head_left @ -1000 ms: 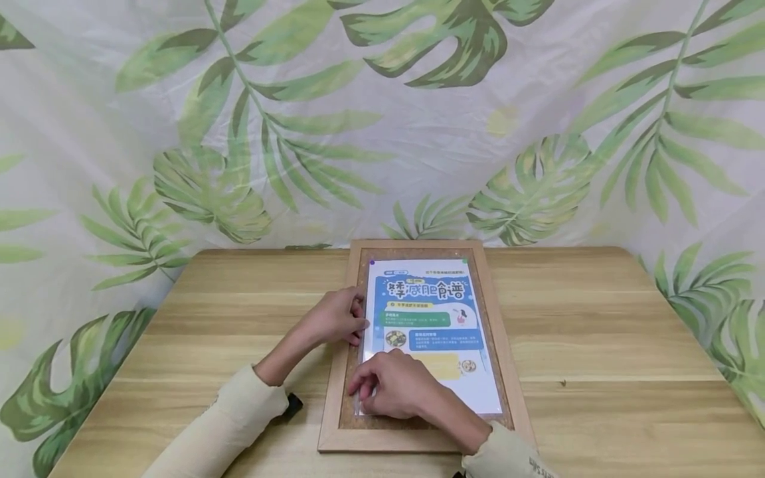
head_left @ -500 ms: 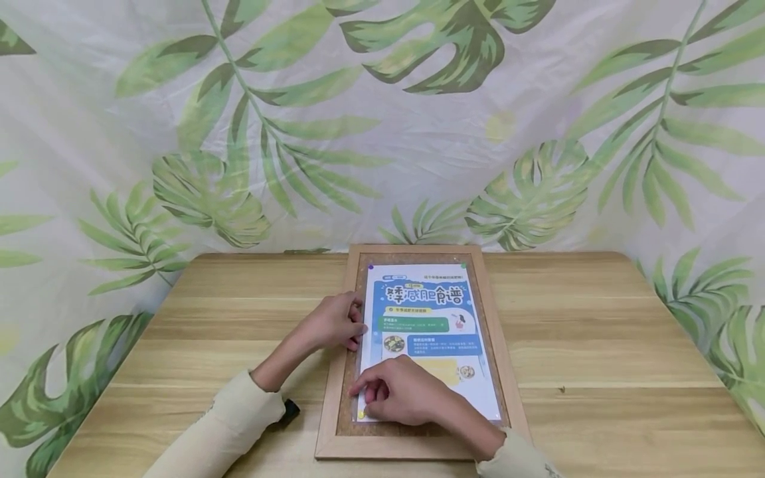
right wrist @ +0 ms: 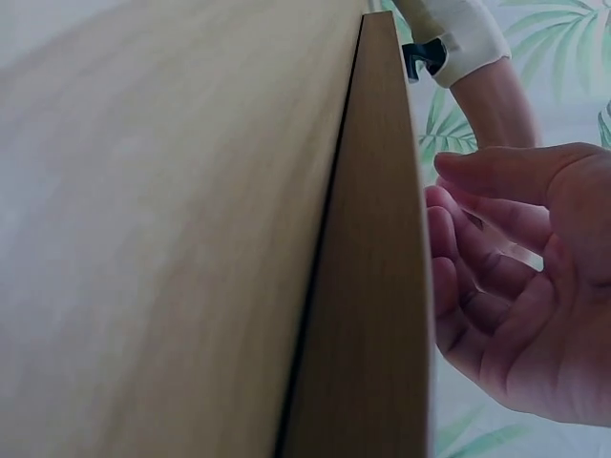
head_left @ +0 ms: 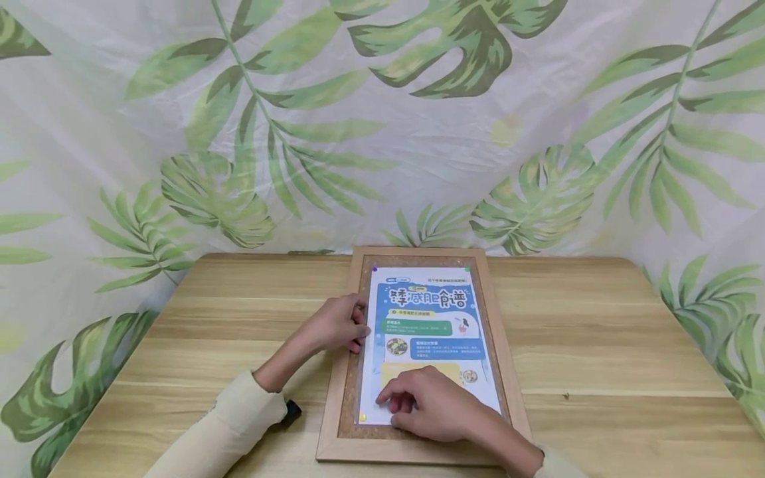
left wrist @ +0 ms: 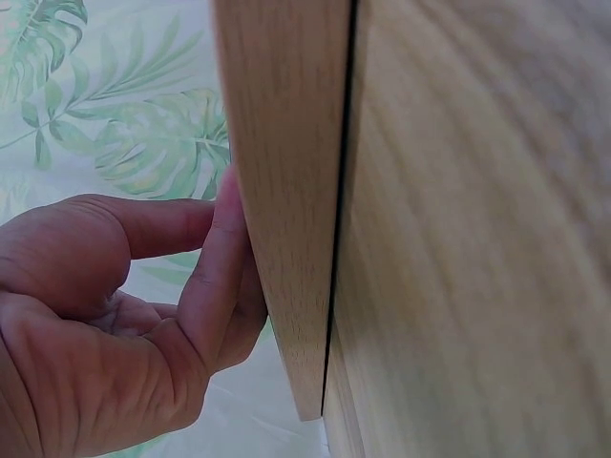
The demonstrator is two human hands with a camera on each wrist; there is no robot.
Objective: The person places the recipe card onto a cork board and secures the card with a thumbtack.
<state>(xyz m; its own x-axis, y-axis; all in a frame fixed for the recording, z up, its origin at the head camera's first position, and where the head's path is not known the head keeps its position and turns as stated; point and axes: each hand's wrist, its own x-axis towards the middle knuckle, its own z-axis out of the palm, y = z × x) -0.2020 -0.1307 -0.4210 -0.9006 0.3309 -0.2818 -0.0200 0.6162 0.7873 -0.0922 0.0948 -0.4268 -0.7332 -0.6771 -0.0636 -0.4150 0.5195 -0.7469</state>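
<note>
A wood-framed cork board [head_left: 406,451] lies on the table with a printed poster [head_left: 430,328] on it. A purple pushpin [head_left: 374,269] and a green pushpin [head_left: 467,269] mark the poster's top corners; a yellow pushpin [head_left: 362,417] shows at the lower left corner. My left hand [head_left: 336,323] rests on the board's left side, fingertips at the poster's edge, holding nothing. Over the poster's lower part is my right hand [head_left: 439,406], fingers loosely bent and nothing in them. It hides the lower right corner. In the left wrist view, fingers [left wrist: 215,277] touch the frame.
The board sits on a wood-grain table [head_left: 597,332] whose far edge meets a leaf-patterned cloth [head_left: 442,153]. A small black object [head_left: 291,413] shows beside the left sleeve [head_left: 242,415]. Tabletop stretches to both sides of the board.
My right hand has left the poster's lower left corner and moved right, uncovering the yellow pushpin there. My left hand stays at the left edge.
</note>
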